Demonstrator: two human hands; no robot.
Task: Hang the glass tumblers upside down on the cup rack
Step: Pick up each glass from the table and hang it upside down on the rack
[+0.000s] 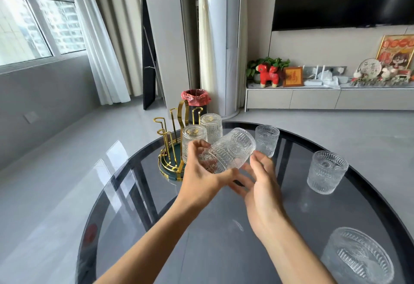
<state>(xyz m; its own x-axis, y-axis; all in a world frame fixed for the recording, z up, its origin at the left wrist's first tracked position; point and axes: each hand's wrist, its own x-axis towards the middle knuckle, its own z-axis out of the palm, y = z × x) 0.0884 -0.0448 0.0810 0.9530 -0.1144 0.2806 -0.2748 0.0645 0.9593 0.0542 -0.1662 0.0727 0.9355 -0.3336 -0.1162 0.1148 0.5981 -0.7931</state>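
Currently the left hand grasps the tumbler, its long axis tilted, just right of the cup rack; the right hand hovers released beneath.

One head-worn camera looks forward and down, close over the round glass table, toward the window wall.

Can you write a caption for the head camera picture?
Left hand tips a glass tumbler toward the gold cup rack, right hand open beside it.
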